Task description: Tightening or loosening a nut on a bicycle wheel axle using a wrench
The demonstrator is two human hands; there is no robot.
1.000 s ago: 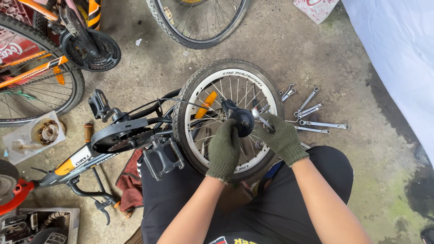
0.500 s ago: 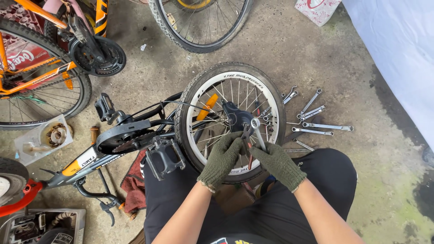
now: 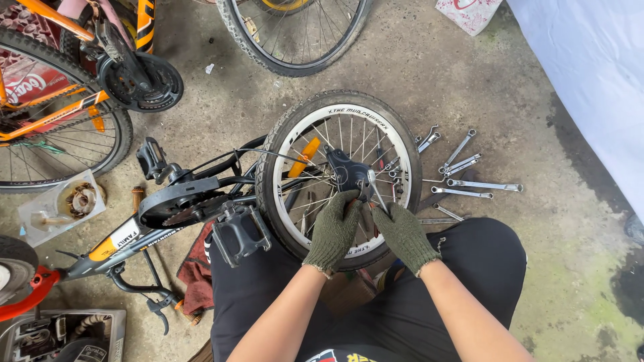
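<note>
We sit on the concrete floor (image 3: 469, 87) with a small bicycle lying across our lap, its rear wheel (image 3: 342, 177) in front of us and a black pedal (image 3: 240, 231) just beside our left knee. Several wrenches (image 3: 463, 175) lie spread on the floor to the right of the wheel, a red rag (image 3: 196, 271) sits under the frame, and a clear plastic container (image 3: 60, 206) with small parts rests well to the left. An orange bicycle (image 3: 64, 100) stands at the upper left and another wheel (image 3: 295, 30) at the top. Spokes and the black hub guard (image 3: 345, 171) crowd the spot where we work. Our left hand (image 3: 333, 231), in a green glove, curls loosely with its fingertips on the hub area. Our right hand (image 3: 404, 234), gloved alike, is partly closed around a slim metal tool (image 3: 376, 194) angled into the hub.
</note>
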